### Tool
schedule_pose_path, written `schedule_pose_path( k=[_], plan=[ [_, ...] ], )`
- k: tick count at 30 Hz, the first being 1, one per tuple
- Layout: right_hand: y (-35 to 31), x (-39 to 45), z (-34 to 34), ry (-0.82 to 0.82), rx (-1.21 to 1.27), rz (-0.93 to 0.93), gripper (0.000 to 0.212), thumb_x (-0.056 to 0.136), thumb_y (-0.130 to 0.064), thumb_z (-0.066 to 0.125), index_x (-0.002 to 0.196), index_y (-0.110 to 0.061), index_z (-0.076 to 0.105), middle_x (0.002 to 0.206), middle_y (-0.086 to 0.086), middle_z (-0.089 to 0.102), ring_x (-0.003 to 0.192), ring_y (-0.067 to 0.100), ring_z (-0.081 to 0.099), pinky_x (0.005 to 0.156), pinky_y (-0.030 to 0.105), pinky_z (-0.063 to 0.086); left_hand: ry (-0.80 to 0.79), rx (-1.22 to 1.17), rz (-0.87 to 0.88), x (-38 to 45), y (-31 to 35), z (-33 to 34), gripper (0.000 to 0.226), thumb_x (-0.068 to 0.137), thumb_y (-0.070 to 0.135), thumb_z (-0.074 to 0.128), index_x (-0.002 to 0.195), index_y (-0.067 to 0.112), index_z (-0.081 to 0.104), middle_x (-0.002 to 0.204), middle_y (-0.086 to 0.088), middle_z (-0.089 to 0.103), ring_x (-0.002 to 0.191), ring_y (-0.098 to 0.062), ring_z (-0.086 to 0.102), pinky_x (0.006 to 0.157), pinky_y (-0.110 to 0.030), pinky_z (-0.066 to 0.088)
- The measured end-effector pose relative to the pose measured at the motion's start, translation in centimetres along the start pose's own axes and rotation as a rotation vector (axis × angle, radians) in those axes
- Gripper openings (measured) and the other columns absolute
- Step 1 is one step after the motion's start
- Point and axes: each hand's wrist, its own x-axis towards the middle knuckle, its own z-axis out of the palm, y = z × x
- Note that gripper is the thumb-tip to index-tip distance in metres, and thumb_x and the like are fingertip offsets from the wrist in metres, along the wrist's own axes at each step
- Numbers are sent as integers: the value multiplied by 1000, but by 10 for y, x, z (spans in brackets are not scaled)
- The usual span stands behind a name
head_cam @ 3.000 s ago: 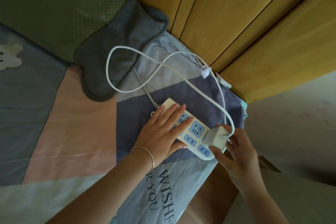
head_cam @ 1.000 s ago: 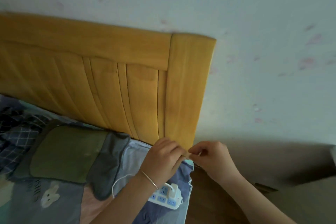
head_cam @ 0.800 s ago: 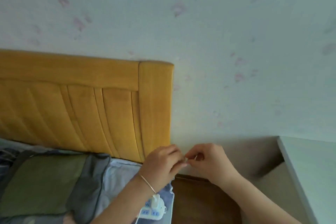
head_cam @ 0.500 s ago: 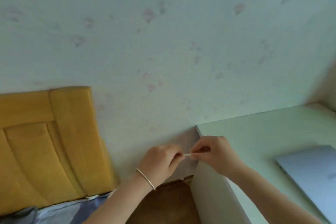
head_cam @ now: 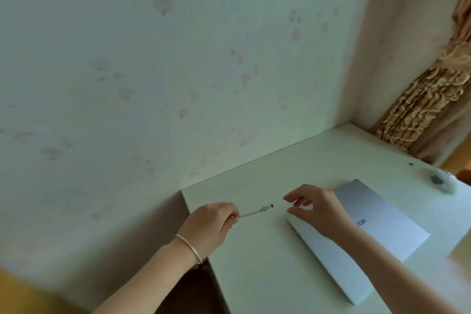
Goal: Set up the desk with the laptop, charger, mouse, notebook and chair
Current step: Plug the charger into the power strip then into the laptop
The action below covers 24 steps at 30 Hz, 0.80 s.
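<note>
The left hand [head_cam: 212, 224] is closed around a thin white charger cable [head_cam: 251, 213], pinching it so that its plug tip [head_cam: 269, 206] sticks out to the right, lifted just above the tabletop [head_cam: 260, 257]. A slim bracelet [head_cam: 190, 247] circles that wrist. Just right of the plug tip, apart from it, the right hand [head_cam: 317, 209] hovers with thumb and fingers spread and nothing between them, over the near-left corner of the laptop [head_cam: 377, 237]. The laptop lies shut and flat on the pale tabletop, set at an angle, with lettering on its lid; the right forearm crosses its near edge and hides part of it. Far to the right on the tabletop sits a small blurred whitish thing [head_cam: 442, 181] that may be the mouse; it is too smeared to tell. A tan corner [head_cam: 461, 250] of something shows at the right edge. Behind the tabletop rises a wall [head_cam: 165, 71] with faint pink flowers, and a gathered golden curtain [head_cam: 433, 89] hangs at the far right. Left of the tabletop a dark brown surface [head_cam: 193, 288] lies lower down.
</note>
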Motion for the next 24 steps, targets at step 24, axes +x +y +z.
schedule_pose_path(
  k=[24],
  plan=[
    [280, 93, 68, -202, -98, -111, 29, 73, -13, 78, 101, -13, 71, 102, 3, 65, 99, 26, 55, 92, 43, 45, 362, -529, -687, 145, 24, 293, 6, 82, 8, 67, 85, 8, 72, 77, -7, 72, 63, -10, 57, 62, -12, 39]
  ],
)
